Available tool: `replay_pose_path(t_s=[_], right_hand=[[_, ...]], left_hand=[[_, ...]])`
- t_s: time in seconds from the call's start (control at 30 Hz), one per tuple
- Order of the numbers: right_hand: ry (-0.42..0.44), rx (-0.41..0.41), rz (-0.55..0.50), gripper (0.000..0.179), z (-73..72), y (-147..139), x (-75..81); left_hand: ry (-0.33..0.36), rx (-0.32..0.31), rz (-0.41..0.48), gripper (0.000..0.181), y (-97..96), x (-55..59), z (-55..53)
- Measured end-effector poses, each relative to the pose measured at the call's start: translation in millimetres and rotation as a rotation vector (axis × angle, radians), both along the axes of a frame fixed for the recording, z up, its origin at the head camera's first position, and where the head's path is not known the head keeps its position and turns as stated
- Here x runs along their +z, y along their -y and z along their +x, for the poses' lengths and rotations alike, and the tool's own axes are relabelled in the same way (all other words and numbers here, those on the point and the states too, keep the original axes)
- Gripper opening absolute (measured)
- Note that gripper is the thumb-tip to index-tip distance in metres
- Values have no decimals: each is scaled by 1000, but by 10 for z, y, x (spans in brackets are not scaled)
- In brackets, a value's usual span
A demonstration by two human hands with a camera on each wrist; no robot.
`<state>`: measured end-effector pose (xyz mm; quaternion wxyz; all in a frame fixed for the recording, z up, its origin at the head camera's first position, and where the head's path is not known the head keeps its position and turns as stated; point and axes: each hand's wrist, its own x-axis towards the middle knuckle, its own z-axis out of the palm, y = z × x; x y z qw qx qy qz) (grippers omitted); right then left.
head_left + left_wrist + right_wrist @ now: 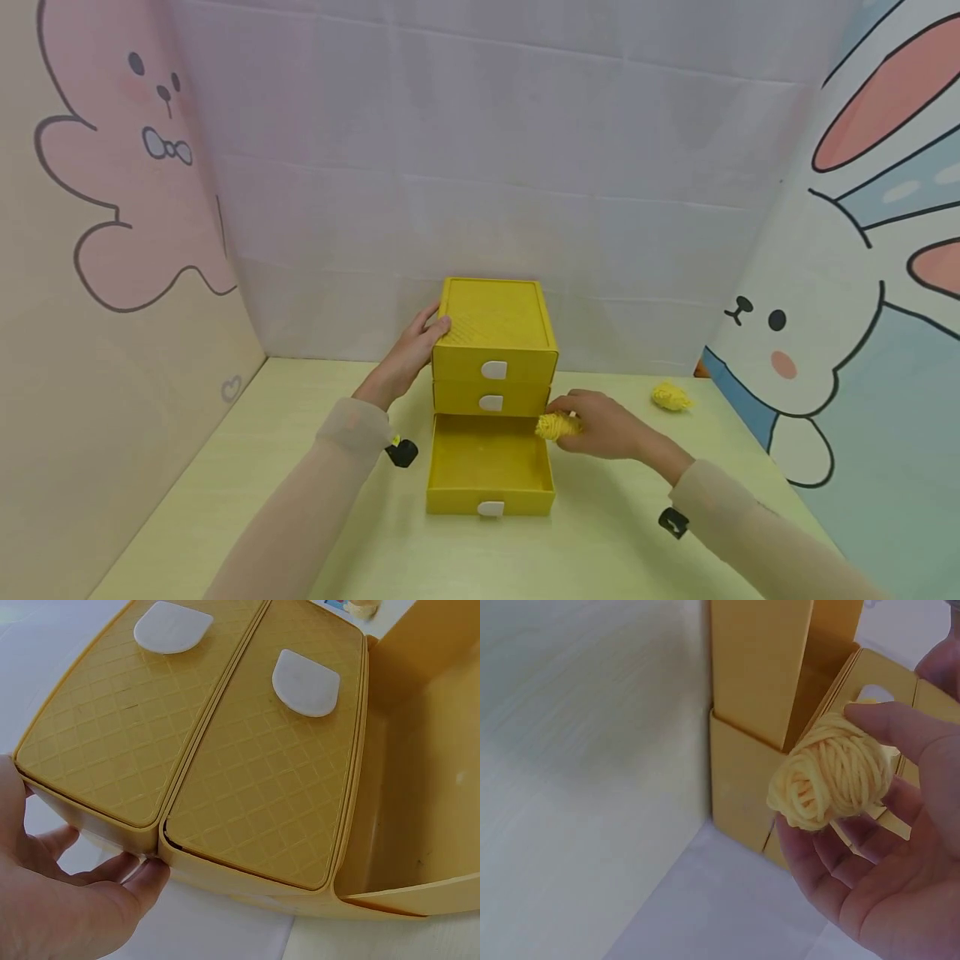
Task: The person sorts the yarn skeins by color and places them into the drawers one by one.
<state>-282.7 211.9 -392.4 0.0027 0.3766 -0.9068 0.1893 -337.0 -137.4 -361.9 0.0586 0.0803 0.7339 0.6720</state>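
Observation:
A yellow three-drawer storage box [495, 312] stands on the table, its lowest drawer [489, 504] pulled out with a bare floor inside. My left hand [408, 354] grips the box at its upper left edge, thumb over the top and fingers against the side [247, 881]. Between thumb and fingers, my right hand [603, 425] holds a ball of yellow yarn [832, 772] close above the right rim of the pulled-out drawer. The two upper drawers are pushed in, each with a white tab [306, 682] on its front.
A second ball of yellow yarn [671, 397] lies on the table [622, 517] at the back right. A white cloth wall [480, 167] rises close behind the box. Side panels with cartoon animals [810, 333] border the table left and right.

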Motion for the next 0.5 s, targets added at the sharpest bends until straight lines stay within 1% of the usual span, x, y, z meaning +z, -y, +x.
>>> replay_pose_path(t_s=[0.1, 0.23, 0.37, 0.5], right_hand=[[-16, 34, -9, 36, 71, 143, 25], [-41, 73, -5, 37, 126, 345, 13], [-37, 86, 12, 36, 141, 548, -35], [-24, 96, 33, 34, 133, 733, -119]], left_hand=[[0, -5, -4, 71, 1, 13, 9], [0, -8, -14, 71, 3, 27, 13], [6, -1, -12, 71, -1, 31, 14], [14, 7, -6, 69, -18, 30, 5]])
